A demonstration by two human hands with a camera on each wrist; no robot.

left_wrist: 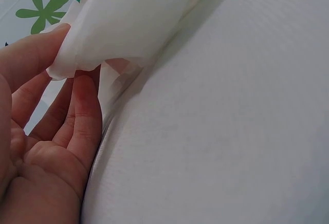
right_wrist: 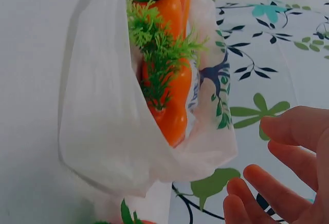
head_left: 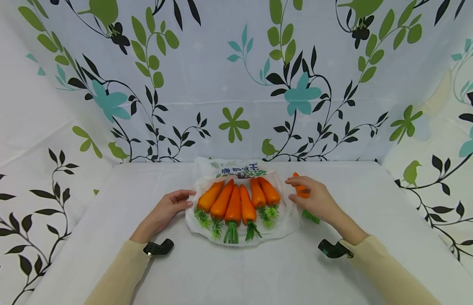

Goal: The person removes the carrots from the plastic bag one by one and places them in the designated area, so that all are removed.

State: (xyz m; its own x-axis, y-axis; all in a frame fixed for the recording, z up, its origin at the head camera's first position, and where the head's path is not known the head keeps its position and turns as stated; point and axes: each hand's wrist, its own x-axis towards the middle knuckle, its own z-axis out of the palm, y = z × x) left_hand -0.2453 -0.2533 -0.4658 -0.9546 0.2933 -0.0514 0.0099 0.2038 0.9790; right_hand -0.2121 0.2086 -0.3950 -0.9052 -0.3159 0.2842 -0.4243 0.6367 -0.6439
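Note:
Several orange toy carrots point(head_left: 234, 206) with green tops lie side by side in a white plastic bag point(head_left: 285, 221) with blue print at its far end. At the bag's left edge, my left hand point(head_left: 169, 210) pinches the plastic; the left wrist view shows the thumb over the bag's lifted edge point(left_wrist: 128, 23) and fingers under it. My right hand point(head_left: 316, 200) is at the right side, fingers spread and loosely bent, holding nothing. In the right wrist view a gap shows between these fingers and the bag wall point(right_wrist: 103, 111). Another carrot point(head_left: 302, 192) lies partly hidden behind the right hand.
A white cloth covers the table point(head_left: 236, 275). Behind it hangs a curtain point(head_left: 206, 84) with a leaf and flower print, which also runs along both sides. Green leaves point(head_left: 310, 217) of the separate carrot show below the right hand.

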